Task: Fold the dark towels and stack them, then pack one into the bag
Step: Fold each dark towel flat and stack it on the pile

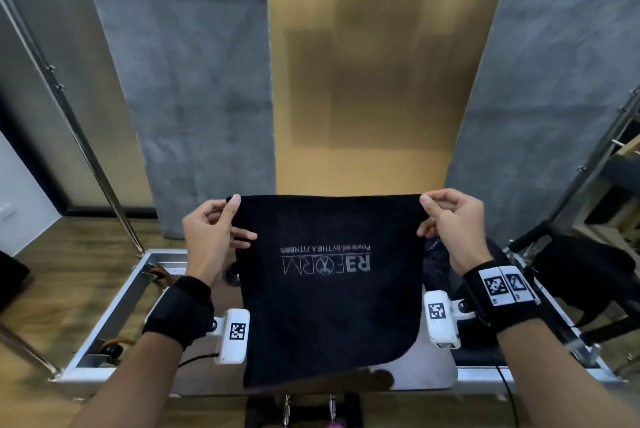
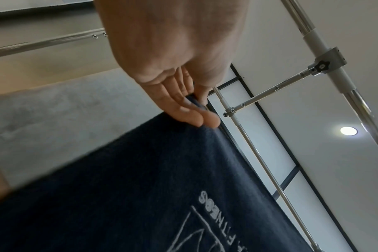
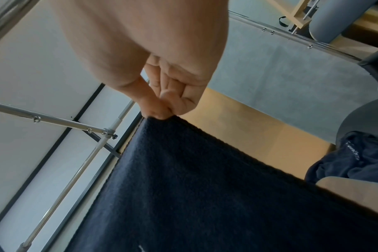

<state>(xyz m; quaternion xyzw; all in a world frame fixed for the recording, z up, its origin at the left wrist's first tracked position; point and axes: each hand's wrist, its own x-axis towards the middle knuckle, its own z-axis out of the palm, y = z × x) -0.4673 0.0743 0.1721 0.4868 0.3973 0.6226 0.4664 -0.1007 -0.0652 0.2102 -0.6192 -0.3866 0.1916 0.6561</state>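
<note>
Fingers [image 2: 190, 117] on the left hand [image 1: 211, 237] are pinching one top corner of the towel [image 1: 329, 292], and the right hand [image 1: 453, 230] pinches the other top corner between thumb and curled fingers, so it hangs stretched out flat between them, up in the air over the table [image 1: 440, 375].

Towel itself: dark navy, almost black, fuzzy terry texture, roughly square. It has a pale outlined logo that reads upside down from the head view, with a small line of text by it. Bottom right corner is rounded and curls a bit. The lower edge hangs down close to the tabletop; can't tell if it touches.

Table is a shiny brownish top sitting in a silver metal frame [image 1: 114, 317]. A second dark towel [image 3: 354, 158] lies crumpled to the right, next to a black bag [image 1: 585, 275].

Room: wood floor, gold panel [image 1: 381, 64] straight ahead with grey panels either side, chrome poles [image 1: 83, 147] left and right, and a round ceiling light [image 2: 348, 131].
</note>
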